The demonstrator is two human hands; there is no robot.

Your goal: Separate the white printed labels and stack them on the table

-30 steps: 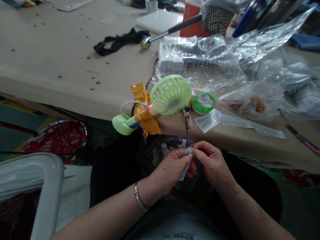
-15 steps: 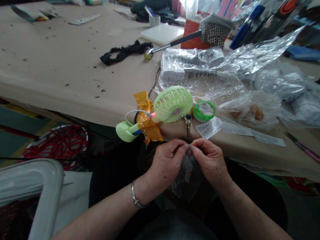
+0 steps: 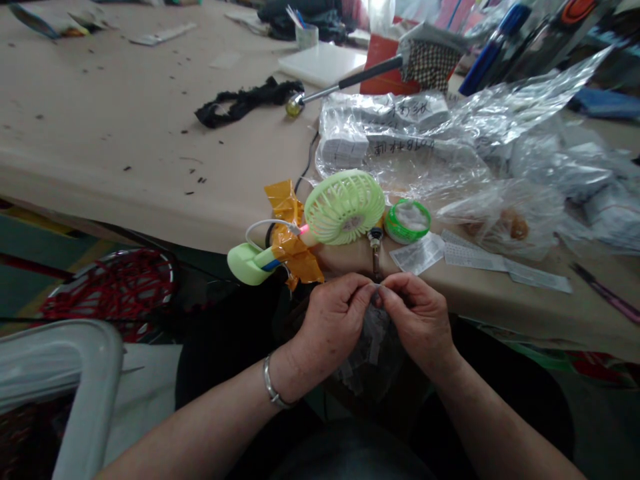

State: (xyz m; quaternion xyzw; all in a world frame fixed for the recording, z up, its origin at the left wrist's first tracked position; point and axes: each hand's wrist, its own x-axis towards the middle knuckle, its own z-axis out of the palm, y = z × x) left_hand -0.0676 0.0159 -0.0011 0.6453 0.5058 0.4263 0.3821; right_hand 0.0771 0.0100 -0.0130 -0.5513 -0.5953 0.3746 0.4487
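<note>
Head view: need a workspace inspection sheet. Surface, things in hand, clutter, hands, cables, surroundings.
Surface: brownish table, dark specks scattered on its left.
Things in hand: thin pale strip, mostly hidden.
Clutter: green fan, orange tape, metal-tipped tool, green-rimmed tub, paper strips, clear plastic.
Hands: left hand and right hand pinch the strip, fingertips close together.
Cables: white cable at the fan; dark cable behind.
Surroundings: round red-webbed object, pale plastic frame, lower left.

Bare left hand (image 3: 327, 323) and right hand (image 3: 419, 323), forearms (image 3: 215, 413) bare too. Thin silver-toned bangle (image 3: 268, 381), left wrist. Black legwear (image 3: 225, 360). Dark top (image 3: 350, 453), details too dim.
</note>
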